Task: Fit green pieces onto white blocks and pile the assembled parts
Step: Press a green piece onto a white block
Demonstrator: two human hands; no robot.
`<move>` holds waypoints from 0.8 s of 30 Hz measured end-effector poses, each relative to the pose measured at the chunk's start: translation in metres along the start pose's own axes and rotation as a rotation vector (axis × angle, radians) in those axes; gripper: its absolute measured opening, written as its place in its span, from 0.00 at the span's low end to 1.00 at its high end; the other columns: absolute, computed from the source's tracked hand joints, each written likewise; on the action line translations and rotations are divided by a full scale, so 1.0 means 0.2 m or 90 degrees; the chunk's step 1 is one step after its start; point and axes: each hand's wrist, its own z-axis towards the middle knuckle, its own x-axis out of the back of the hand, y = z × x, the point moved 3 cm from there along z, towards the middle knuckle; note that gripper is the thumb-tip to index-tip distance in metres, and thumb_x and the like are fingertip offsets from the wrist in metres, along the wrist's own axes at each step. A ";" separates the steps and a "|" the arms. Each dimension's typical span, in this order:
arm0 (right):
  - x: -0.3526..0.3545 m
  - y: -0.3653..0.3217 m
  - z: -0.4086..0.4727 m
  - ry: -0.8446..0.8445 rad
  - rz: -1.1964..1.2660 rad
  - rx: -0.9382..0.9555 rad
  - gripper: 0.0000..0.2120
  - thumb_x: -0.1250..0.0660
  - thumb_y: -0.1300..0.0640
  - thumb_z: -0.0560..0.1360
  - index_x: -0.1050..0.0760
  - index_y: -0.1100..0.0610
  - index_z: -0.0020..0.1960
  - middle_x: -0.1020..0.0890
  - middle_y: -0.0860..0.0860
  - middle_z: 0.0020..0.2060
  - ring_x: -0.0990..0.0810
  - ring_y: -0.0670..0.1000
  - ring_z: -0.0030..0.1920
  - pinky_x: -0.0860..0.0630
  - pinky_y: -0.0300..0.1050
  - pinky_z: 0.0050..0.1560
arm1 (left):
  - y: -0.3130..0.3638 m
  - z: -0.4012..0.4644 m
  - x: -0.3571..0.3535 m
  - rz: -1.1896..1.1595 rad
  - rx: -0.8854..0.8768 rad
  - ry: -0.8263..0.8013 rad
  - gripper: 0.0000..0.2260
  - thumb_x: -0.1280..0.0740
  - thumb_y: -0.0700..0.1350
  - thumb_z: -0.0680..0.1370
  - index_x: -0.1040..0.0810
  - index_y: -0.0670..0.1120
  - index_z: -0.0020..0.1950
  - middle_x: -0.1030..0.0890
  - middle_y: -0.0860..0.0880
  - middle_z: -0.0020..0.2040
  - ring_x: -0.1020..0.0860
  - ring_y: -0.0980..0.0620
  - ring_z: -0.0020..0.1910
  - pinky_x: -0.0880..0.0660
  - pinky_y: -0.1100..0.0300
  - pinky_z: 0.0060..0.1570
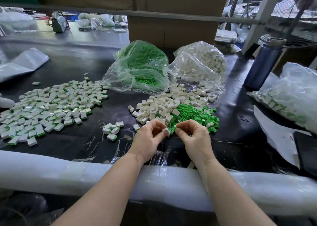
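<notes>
My left hand pinches a small white block between thumb and fingers. My right hand pinches a green piece right beside that block, the two parts touching. Just beyond my hands lie a heap of loose white blocks and a heap of loose green pieces. A wide spread of assembled white-and-green parts covers the table's left side, with several more assembled parts close to my left hand.
Two open plastic bags stand behind the heaps, a bag of green pieces and a bag of white blocks. A blue bottle and another bag of parts are at the right. A foam-padded edge runs along the front.
</notes>
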 end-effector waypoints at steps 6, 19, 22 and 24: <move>-0.01 -0.01 -0.01 -0.049 0.030 0.011 0.09 0.30 0.66 0.72 0.23 0.53 0.39 0.20 0.46 0.35 0.23 0.37 0.36 0.27 0.29 0.41 | 0.00 0.00 0.01 -0.072 -0.007 0.017 0.10 0.34 0.38 0.76 0.21 0.52 0.49 0.20 0.48 0.41 0.24 0.60 0.40 0.27 0.71 0.44; 0.00 -0.02 -0.02 -0.055 0.042 0.015 0.11 0.30 0.66 0.71 0.23 0.51 0.38 0.19 0.46 0.34 0.22 0.38 0.34 0.26 0.29 0.38 | 0.01 -0.01 0.00 -0.134 0.029 -0.027 0.04 0.34 0.38 0.76 0.22 0.47 0.44 0.19 0.49 0.38 0.22 0.59 0.37 0.24 0.69 0.39; -0.01 -0.02 -0.02 -0.062 0.030 0.014 0.11 0.29 0.66 0.71 0.22 0.51 0.37 0.19 0.45 0.33 0.22 0.38 0.34 0.27 0.29 0.38 | 0.02 0.00 0.00 -0.102 0.023 -0.025 0.05 0.33 0.38 0.76 0.21 0.47 0.43 0.19 0.50 0.38 0.23 0.61 0.36 0.26 0.70 0.40; -0.01 -0.02 -0.01 -0.065 0.027 0.007 0.10 0.29 0.67 0.70 0.22 0.52 0.36 0.19 0.46 0.33 0.22 0.39 0.34 0.26 0.31 0.39 | 0.02 0.00 0.00 -0.094 0.022 -0.027 0.05 0.33 0.38 0.76 0.21 0.47 0.43 0.19 0.50 0.39 0.22 0.60 0.37 0.26 0.70 0.40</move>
